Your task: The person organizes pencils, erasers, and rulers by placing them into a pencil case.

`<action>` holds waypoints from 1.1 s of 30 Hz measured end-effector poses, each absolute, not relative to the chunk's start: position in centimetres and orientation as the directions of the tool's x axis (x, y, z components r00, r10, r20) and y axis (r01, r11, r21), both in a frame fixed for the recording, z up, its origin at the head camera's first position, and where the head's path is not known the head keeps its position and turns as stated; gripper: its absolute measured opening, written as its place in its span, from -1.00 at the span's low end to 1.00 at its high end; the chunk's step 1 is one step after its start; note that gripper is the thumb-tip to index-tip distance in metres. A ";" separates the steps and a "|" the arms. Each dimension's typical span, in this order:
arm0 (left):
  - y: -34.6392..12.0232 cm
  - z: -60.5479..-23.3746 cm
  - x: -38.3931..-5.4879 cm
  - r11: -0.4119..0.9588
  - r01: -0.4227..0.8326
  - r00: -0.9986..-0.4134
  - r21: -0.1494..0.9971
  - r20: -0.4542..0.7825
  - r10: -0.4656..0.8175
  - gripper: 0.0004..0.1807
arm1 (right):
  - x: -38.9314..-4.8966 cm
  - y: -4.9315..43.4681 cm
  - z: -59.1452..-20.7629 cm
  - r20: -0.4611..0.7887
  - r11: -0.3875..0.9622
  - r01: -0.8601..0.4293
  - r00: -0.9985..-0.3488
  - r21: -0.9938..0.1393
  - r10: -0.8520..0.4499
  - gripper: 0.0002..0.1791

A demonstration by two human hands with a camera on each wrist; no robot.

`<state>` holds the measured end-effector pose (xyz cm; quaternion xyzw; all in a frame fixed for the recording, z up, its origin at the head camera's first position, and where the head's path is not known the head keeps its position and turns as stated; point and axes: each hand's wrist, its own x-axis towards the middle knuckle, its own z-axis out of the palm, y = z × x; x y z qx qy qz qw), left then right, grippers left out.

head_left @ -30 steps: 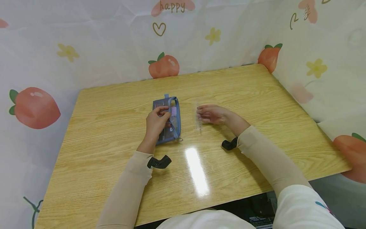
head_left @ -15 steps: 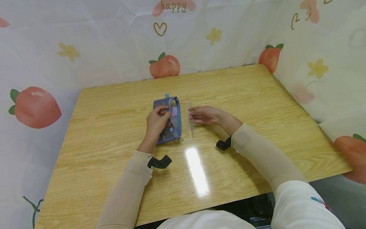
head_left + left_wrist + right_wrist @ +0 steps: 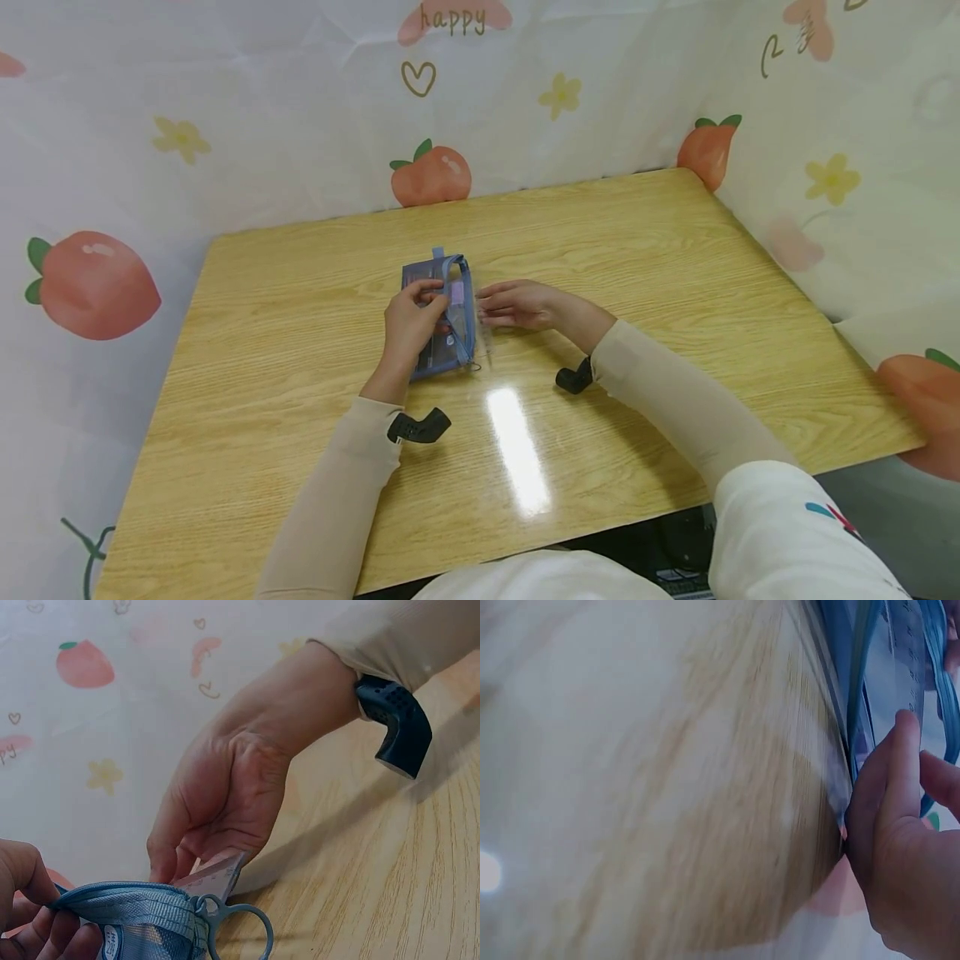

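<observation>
A blue see-through zip pouch lies on the table with its zip side spread apart, facing right. My left hand pinches the pouch's upper edge between thumb and fingers, as the left wrist view also shows. Between the thumb and fingers of my right hand is a clear ruler with printed marks. The ruler stands at the pouch's opening; in the right wrist view its marked part shows between the pouch's blue edges. Inside the pouch a small lilac item is visible; its kind is unclear.
A ring hangs from the pouch's near end. The wood-grain table extends around both hands. Behind it and to the right hangs a white printed cloth. A black wrist camera sits on each sleeve.
My right hand has moved left with the ruler, from apart on the table's middle up to the pouch's opening. The left hand and the pouch have stayed in place.
</observation>
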<state>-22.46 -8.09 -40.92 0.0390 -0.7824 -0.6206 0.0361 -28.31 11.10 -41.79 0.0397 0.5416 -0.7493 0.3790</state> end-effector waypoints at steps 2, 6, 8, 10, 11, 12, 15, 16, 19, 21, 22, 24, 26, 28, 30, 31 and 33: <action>-8.1 -41.0 -22.5 0.221 -0.018 -0.994 0.975 0.006 -0.108 -0.64 | -28.3 10.7 -41.7 -0.474 -0.123 0.609 -0.713 -0.784 -0.516 -0.54; -8.0 -40.9 -22.5 0.214 -0.023 -0.994 0.976 0.001 -0.111 -0.65 | -28.5 10.1 -41.3 -0.474 -0.115 0.595 -0.729 -0.795 -0.495 -0.55; -8.0 -40.8 -22.5 0.216 -0.025 -0.994 0.976 0.000 -0.113 -0.66 | -28.7 9.9 -41.2 -0.473 -0.115 0.589 -0.738 -0.800 -0.482 -0.56; -8.0 -40.8 -22.5 0.218 -0.023 -0.994 0.976 0.002 -0.112 -0.66 | -28.8 9.7 -41.2 -0.472 -0.120 0.583 -0.746 -0.803 -0.470 -0.58; -8.0 -40.7 -22.5 0.220 -0.022 -0.994 0.975 0.003 -0.111 -0.67 | -28.9 9.7 -41.2 -0.472 -0.121 0.581 -0.750 -0.805 -0.463 -0.58; -8.0 -40.7 -22.5 0.220 -0.021 -0.994 0.975 0.003 -0.110 -0.67 | -28.9 9.6 -41.2 -0.472 -0.119 0.575 -0.757 -0.809 -0.451 -0.59; -8.0 -40.8 -22.5 0.219 -0.020 -0.994 0.975 0.003 -0.106 -0.68 | -28.7 9.2 -41.4 -0.463 -0.095 0.539 -0.789 -0.837 -0.404 -0.58; -8.0 -40.8 -22.5 0.219 -0.019 -0.994 0.976 0.005 -0.106 -0.68 | -28.6 9.1 -41.5 -0.455 -0.067 0.515 -0.805 -0.855 -0.382 -0.58; -8.0 -40.8 -22.5 0.218 -0.015 -0.995 0.976 0.007 -0.103 -0.68 | -28.1 8.6 -41.7 -0.418 0.023 0.434 -0.850 -0.901 -0.320 -0.61; -8.0 -40.8 -22.5 0.217 -0.015 -0.995 0.976 0.008 -0.103 -0.68 | -27.7 8.3 -41.7 -0.397 0.078 0.392 -0.871 -0.917 -0.289 -0.64; -8.0 -40.8 -22.5 0.216 -0.015 -0.995 0.976 0.008 -0.104 -0.68 | -27.6 8.2 -41.7 -0.391 0.095 0.380 -0.876 -0.920 -0.281 -0.65; -8.0 -40.8 -22.5 0.212 -0.016 -0.995 0.977 0.006 -0.103 -0.67 | -27.3 8.1 -41.8 -0.388 0.097 0.376 -0.879 -0.921 -0.276 -0.66; -8.0 -40.8 -22.4 0.208 -0.020 -0.994 0.978 0.002 -0.105 -0.66 | -27.0 8.0 -41.9 -0.391 0.095 0.380 -0.877 -0.920 -0.279 -0.66; -8.0 -40.9 -22.4 0.202 -0.021 -0.995 0.979 0.000 -0.104 -0.65 | -26.7 7.9 -41.9 -0.387 0.089 0.378 -0.874 -0.922 -0.295 -0.65; -8.1 -40.9 -22.3 0.200 -0.020 -0.995 0.979 0.000 -0.102 -0.63 | -26.3 7.7 -41.9 -0.376 0.084 0.370 -0.872 -0.925 -0.313 -0.65; -8.1 -40.9 -22.4 0.199 -0.020 -0.995 0.980 0.000 -0.104 -0.63 | -26.2 7.7 -42.0 -0.372 0.080 0.366 -0.871 -0.927 -0.322 -0.65; -8.1 -41.0 -22.4 0.201 -0.018 -0.995 0.979 0.003 -0.104 -0.63 | -26.0 7.6 -42.0 -0.355 0.080 0.349 -0.872 -0.934 -0.337 -0.66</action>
